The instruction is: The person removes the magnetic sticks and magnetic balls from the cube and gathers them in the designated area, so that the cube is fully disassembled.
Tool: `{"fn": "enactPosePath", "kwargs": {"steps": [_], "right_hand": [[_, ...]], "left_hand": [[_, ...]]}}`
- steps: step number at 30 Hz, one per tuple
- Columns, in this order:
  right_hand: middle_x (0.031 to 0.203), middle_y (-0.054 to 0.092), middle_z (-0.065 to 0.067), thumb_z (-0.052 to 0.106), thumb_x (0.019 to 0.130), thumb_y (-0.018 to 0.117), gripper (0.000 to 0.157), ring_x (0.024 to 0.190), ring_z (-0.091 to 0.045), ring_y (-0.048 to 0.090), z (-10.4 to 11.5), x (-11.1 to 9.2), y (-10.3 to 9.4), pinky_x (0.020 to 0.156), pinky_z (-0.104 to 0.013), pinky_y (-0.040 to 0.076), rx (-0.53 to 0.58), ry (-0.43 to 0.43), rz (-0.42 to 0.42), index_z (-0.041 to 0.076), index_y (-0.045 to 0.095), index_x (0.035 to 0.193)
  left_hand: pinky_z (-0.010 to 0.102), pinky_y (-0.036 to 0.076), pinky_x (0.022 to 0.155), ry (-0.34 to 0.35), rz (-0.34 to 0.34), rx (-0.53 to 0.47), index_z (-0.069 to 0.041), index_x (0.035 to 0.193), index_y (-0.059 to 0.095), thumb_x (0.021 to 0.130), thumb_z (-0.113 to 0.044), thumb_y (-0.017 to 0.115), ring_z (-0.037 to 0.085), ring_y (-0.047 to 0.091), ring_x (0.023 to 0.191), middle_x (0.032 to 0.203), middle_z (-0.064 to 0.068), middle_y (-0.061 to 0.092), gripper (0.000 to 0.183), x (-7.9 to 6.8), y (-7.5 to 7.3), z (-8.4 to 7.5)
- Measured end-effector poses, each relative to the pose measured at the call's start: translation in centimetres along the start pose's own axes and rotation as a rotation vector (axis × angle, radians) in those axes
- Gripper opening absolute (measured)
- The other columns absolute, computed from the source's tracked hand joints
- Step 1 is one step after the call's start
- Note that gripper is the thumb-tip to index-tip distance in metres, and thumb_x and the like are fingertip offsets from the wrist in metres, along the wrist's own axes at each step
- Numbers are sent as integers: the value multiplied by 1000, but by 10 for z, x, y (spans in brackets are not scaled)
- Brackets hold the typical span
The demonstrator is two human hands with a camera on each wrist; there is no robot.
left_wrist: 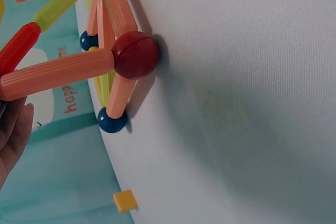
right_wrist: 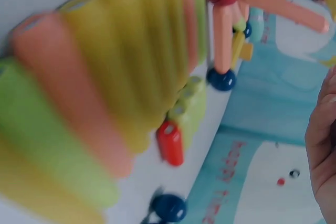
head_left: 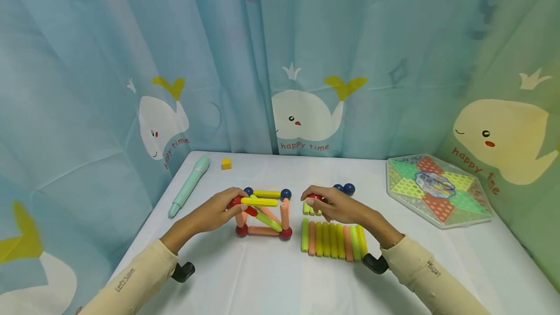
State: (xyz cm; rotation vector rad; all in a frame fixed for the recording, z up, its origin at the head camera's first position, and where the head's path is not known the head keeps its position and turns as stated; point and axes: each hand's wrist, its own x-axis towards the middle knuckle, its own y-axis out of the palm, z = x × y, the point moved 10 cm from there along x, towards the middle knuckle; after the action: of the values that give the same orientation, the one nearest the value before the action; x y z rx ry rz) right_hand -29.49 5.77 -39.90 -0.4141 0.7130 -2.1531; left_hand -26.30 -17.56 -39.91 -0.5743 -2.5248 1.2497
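Note:
A magnetic rod-and-ball frame [head_left: 261, 231] stands mid-table, with red balls at its near corners and blue balls at the far ones. My left hand [head_left: 220, 209] grips a red ball [head_left: 235, 201] at its upper left, where a yellow rod [head_left: 264, 202] sticks out to the right. From that same corner, a red and light green diagonal [left_wrist: 50, 17] slopes down to the near right red ball [head_left: 286, 233]. My right hand [head_left: 340, 205] holds another red ball [head_left: 313, 198] in its fingertips, right of the orange upright rod [head_left: 285, 213].
A row of yellow, green and orange rods [head_left: 334, 239] lies below my right hand. Behind are short light green rods [right_wrist: 191, 106], a short red rod [right_wrist: 170, 144] and blue balls [head_left: 348, 189]. A board game [head_left: 402, 196], teal pen-like tube [head_left: 189, 187] and yellow cube [head_left: 226, 164] lie farther out.

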Motion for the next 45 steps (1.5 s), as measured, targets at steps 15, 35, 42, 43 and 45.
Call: {"fn": "enactPosePath", "kwargs": {"steps": [15, 35, 42, 43, 45], "right_hand": [[103, 63, -20, 22, 105, 53, 41, 62, -31, 57, -83, -52, -69, 52, -33, 51, 1, 211, -164, 6, 42, 142], [99, 69, -24, 17, 88, 74, 35, 79, -25, 62, -175, -58, -124, 67, -33, 49, -351, 444, -295, -3, 67, 116], [112, 67, -33, 22, 90, 73, 44, 92, -34, 64, -179, -59, -121, 78, -44, 52, -367, 500, -257, -4, 63, 123], [113, 66, -33, 22, 89, 73, 46, 92, -35, 64, -180, -59, -120, 79, -45, 52, -360, 509, -254, -4, 62, 124], [114, 66, -34, 23, 88, 75, 49, 94, -36, 64, -183, -59, -119, 81, -46, 52, -348, 521, -250, -5, 60, 126]], "left_hand": [[30, 53, 88, -13, -3, -14, -16, 125, 58, 104, -31, 56, 13, 57, 98, 114, -4, 63, 26, 2, 2, 4], [27, 52, 85, 19, -19, -48, -16, 126, 59, 103, -30, 57, 13, 57, 95, 114, -4, 64, 27, 0, 0, 0], [36, 54, 94, 13, -19, -27, -13, 125, 59, 103, -32, 57, 14, 59, 104, 116, -2, 64, 29, 1, -1, -1], [37, 53, 94, 13, -18, -27, -13, 125, 59, 103, -31, 57, 14, 60, 104, 115, -2, 64, 28, 1, -1, -1], [36, 53, 94, 9, -18, -28, -14, 125, 59, 103, -31, 57, 14, 59, 103, 115, -3, 64, 27, 0, -1, -1]]}}
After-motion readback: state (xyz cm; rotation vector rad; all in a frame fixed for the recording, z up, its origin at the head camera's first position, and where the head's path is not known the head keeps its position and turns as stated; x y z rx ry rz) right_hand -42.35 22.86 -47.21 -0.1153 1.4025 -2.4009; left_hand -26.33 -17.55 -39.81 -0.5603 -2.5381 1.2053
